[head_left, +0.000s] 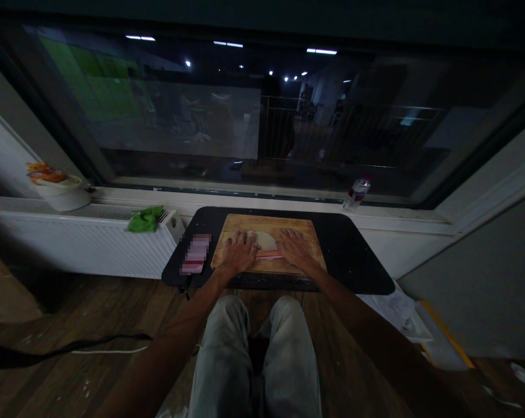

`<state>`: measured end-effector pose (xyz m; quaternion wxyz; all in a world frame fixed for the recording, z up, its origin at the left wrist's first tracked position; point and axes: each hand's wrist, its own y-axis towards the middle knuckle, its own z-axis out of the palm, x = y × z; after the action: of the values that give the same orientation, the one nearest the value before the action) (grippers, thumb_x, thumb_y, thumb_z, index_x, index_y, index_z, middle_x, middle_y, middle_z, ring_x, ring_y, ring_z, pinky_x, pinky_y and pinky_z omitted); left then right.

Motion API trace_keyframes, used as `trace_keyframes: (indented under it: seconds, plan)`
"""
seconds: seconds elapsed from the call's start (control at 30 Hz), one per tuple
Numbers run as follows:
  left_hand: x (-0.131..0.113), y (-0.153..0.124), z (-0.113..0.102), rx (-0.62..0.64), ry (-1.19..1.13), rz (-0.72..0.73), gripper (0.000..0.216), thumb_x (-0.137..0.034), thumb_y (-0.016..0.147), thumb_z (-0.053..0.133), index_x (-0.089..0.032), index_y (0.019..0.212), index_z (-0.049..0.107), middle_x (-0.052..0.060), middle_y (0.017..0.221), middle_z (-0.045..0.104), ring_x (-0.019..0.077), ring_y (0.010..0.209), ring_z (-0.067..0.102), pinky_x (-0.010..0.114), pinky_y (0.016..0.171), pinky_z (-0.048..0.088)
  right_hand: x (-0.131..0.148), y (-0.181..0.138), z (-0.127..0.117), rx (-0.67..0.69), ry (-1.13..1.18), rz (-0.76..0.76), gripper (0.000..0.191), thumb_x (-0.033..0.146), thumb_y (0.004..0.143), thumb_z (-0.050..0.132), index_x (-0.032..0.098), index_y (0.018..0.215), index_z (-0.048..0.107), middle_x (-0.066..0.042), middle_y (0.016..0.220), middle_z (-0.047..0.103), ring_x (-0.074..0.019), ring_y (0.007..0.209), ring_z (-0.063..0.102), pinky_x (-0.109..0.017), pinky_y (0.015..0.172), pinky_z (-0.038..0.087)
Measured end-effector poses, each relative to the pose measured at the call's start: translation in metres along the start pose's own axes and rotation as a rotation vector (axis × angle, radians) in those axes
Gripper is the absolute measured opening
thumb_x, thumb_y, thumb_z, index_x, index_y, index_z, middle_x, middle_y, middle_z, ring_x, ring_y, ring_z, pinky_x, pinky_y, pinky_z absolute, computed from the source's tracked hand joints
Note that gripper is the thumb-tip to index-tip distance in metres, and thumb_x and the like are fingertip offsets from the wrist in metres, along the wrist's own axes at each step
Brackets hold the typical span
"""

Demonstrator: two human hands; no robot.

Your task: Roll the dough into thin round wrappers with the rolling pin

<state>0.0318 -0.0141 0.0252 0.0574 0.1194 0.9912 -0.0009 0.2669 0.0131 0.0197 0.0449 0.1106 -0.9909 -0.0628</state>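
Note:
A flat, pale round of dough lies on the wooden board. Across its near edge runs a straight pale bar with red-orange stripes, which looks like a rolling pin. My left hand lies palm down over the bar's left end, its fingers spread and pointing away from me. Over the right end, my right hand rests the same way, fingers stretched out and apart. Both hands look dusted with white powder. The palms hide the ends of the bar and the sides of the dough.
The board stands on a small black table. A pink-and-white packet-like item, partly blurred, lies at left. A bottle stands on the sill below the window. A green cloth and white tub sit by the radiator.

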Motion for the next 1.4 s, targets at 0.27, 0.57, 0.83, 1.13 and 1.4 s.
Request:
trace_keyframes:
  seconds: [0.27,0.57,0.83,1.13,1.4]
  plan:
    - [0.012,0.039,-0.002,-0.092,-0.011,0.003,0.062,-0.044,0.120,0.023,-0.025,0.172,0.050,0.016,0.176,0.052,0.0352,0.170,0.035,0.064,0.134,0.033,-0.003,0.032,0.000,-0.025,0.077,0.002,0.060,0.042,0.118,0.037,0.018,0.172,0.052,-0.014,0.172,0.058,-0.0304,0.161,0.048,-0.051,0.135,0.031]
    - [0.024,0.089,-0.019,-0.139,-0.032,0.060,0.060,-0.043,0.121,0.022,-0.021,0.165,0.057,0.014,0.170,0.058,0.0307,0.166,0.040,0.054,0.135,0.032,-0.010,0.063,-0.004,-0.114,0.143,-0.072,0.051,0.033,0.118,0.038,0.015,0.155,0.068,-0.015,0.156,0.070,-0.0301,0.145,0.057,-0.044,0.128,0.036]
    - [0.034,0.114,-0.015,-0.117,-0.001,0.067,0.060,-0.043,0.122,0.021,-0.022,0.160,0.061,0.013,0.167,0.060,0.0289,0.160,0.045,0.049,0.130,0.039,-0.007,0.068,-0.007,-0.091,0.148,-0.033,0.048,0.040,0.119,0.042,0.019,0.151,0.071,-0.015,0.152,0.071,-0.0322,0.141,0.057,-0.047,0.123,0.040]
    - [0.039,0.109,-0.002,-0.057,-0.035,0.081,0.061,-0.045,0.122,0.018,-0.022,0.161,0.058,0.015,0.160,0.063,0.0320,0.158,0.048,0.053,0.128,0.042,0.010,0.026,0.001,0.037,0.148,-0.002,0.062,0.052,0.120,0.040,0.021,0.171,0.051,-0.016,0.174,0.053,-0.0350,0.162,0.041,-0.056,0.134,0.029]
    - [0.037,0.082,0.004,-0.017,0.010,0.060,0.063,-0.045,0.120,0.024,-0.027,0.177,0.044,0.017,0.172,0.054,0.0399,0.169,0.036,0.066,0.130,0.037,0.032,-0.009,0.001,0.037,0.089,0.002,0.064,0.053,0.120,0.036,0.022,0.173,0.050,-0.016,0.176,0.051,-0.0363,0.165,0.038,-0.062,0.137,0.021]
